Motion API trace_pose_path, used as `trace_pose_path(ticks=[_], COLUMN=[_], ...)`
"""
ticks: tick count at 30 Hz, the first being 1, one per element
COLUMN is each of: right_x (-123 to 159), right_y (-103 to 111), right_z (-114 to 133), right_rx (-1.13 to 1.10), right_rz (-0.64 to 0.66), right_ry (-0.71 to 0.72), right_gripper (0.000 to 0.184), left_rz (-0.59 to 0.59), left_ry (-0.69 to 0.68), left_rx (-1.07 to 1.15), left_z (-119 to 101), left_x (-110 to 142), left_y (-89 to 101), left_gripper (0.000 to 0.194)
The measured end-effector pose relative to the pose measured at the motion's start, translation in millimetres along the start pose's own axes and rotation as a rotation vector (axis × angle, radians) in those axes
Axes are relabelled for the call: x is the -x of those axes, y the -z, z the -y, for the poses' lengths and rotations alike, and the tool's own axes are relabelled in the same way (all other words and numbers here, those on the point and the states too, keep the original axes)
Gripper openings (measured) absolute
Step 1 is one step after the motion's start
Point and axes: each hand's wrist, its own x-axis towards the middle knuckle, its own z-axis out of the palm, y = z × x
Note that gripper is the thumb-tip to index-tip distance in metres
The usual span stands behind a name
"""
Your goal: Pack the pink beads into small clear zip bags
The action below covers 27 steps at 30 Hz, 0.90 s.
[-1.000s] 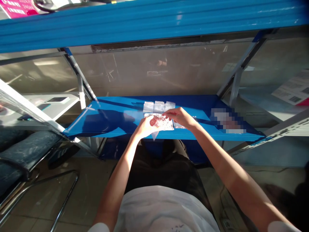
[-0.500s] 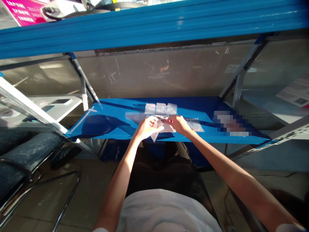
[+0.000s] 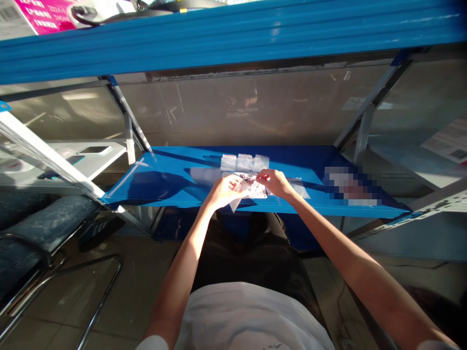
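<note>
My left hand (image 3: 225,191) is closed on a clear plastic bag (image 3: 234,206), whose pointed corner hangs below the fingers near the shelf's front edge. Just to the right, my right hand (image 3: 274,182) is pinched at the fingertips; whatever is between them is too small to make out. Between the hands lies a shiny, crinkled clear bag (image 3: 260,191) with small bits on or in it that I cannot name. Behind it are small clear zip bags (image 3: 245,163) in a row of three piles. Another clear bag (image 3: 300,188) lies right of my right hand.
The blue shelf (image 3: 171,167) carries all of this, with a blurred-out patch (image 3: 352,187) at its right. A blue beam (image 3: 233,43) crosses above. Metal posts (image 3: 122,114) stand at the sides. A chair (image 3: 47,228) is at left, and a phone (image 3: 94,150) lies on a white side shelf.
My right hand has shifted slightly up and right, from over the crinkled bag. The left hand keeps its hold on the clear bag, which has turned a little. The view has moved slightly.
</note>
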Motion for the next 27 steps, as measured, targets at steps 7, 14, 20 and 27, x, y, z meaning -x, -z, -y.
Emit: trace_pose_path(ticks=[7,14,20,27], right_x=[18,15,-2,-7], right_y=[31,35,15,-21], right_z=[51,66,20,-7], right_rx=[-0.303,-0.419,-0.278,0.165], right_rz=[0.16,0.252,0.08,-0.016], right_ry=[0.156,0.183,0.046,0.078], right_gripper=[0.024,0.038,0.022,0.013], left_rz=[-0.011,0.015,0.031,0.04], left_ry=[-0.026,-0.027,-0.018,0.013], left_rx=[-0.041,0.0,0.001,0.003], left_z=[-8,-10,-2,0], left_x=[4,4,-1,-1], left_y=[-3.9,-3.5,-1.9,0.2], left_gripper=[0.055,0.052,0.051,0.053])
